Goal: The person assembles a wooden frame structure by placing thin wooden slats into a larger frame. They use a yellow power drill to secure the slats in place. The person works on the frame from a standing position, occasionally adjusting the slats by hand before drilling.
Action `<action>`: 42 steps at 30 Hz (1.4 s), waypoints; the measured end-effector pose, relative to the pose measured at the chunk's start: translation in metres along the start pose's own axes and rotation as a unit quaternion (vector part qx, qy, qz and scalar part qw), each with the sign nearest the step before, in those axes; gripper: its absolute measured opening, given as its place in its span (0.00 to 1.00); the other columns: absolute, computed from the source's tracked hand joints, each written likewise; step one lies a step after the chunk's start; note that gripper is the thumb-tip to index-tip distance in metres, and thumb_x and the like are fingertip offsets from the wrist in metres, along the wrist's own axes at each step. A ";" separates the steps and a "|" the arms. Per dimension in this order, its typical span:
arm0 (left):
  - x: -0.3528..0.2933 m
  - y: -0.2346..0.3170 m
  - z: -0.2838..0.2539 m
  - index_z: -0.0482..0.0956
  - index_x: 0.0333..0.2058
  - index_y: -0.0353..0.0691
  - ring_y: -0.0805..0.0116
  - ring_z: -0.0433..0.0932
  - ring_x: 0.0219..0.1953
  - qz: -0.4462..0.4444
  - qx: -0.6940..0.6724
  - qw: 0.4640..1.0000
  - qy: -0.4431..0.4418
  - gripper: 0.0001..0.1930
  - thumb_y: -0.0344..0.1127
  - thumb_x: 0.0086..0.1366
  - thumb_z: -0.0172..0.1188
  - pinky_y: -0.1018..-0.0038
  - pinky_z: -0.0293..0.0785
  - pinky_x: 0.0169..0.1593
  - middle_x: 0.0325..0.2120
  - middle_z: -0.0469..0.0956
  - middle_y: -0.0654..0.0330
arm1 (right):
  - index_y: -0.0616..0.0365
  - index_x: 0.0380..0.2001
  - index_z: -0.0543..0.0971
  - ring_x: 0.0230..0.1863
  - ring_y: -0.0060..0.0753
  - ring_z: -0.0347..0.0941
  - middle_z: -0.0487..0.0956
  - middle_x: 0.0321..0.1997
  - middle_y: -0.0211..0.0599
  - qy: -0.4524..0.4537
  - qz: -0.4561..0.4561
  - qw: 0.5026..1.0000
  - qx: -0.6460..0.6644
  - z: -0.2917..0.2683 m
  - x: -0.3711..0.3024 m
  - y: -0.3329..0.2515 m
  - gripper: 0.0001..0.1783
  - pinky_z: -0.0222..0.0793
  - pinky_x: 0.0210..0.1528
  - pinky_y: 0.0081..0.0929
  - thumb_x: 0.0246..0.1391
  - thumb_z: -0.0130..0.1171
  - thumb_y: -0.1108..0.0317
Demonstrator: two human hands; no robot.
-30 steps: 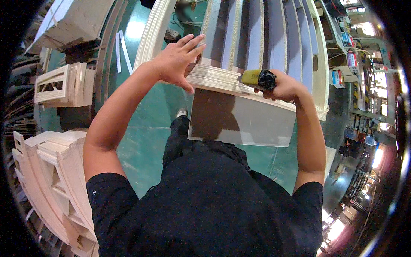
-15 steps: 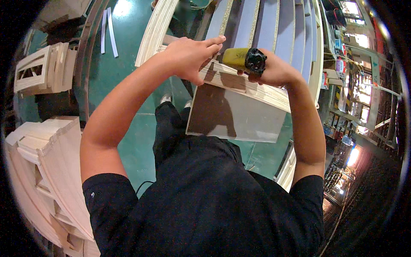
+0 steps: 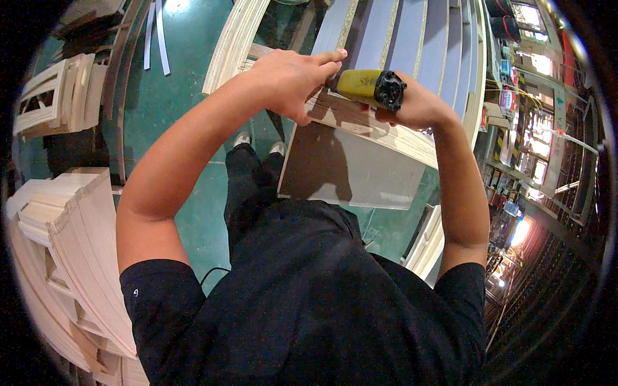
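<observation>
My right hand is wrapped round a power drill with a yellow-green body and a black rear end. The drill lies nearly level, its nose pointing left toward my left hand. That hand is over the left end of a layered pale wooden edge, its forefinger stretched out beside the drill's nose and its thumb apart, pointing down. Some of its fingers and the drill's tip are hidden. Below the wooden edge a flat grey-brown panel extends toward my body.
Long grey-lilac boards lie in rows beyond the drill. A stack of curved pale wood strips is left of them. Wooden frames and a large pale wooden piece stand at left on the green floor. Cluttered shelving lines the right.
The drill and my right hand have shifted slightly right. My left hand has moved a little up and right. The floor and objects at left have slid slightly left in view.
</observation>
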State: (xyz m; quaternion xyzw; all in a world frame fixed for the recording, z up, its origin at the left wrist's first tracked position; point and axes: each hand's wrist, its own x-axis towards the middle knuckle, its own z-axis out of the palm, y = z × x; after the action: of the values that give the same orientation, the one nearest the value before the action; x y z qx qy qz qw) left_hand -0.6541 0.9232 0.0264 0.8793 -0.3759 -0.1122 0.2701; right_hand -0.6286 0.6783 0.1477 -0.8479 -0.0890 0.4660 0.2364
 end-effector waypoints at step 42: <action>0.000 0.005 -0.004 0.64 0.66 0.36 0.46 0.82 0.51 0.006 0.017 1.000 -0.004 0.57 0.50 0.36 0.82 0.54 0.82 0.49 0.77 0.51 0.64 | 0.58 0.48 0.81 0.38 0.40 0.80 0.84 0.36 0.39 0.064 -0.106 0.989 -0.076 0.023 -0.052 0.038 0.25 0.76 0.46 0.34 0.42 0.71 0.69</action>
State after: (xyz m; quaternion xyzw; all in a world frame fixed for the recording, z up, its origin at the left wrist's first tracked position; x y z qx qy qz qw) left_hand -0.6558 0.9216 0.0325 0.8812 -0.3837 -0.1080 0.2543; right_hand -0.6791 0.6331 0.1573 -0.8771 -0.1978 0.3755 0.2247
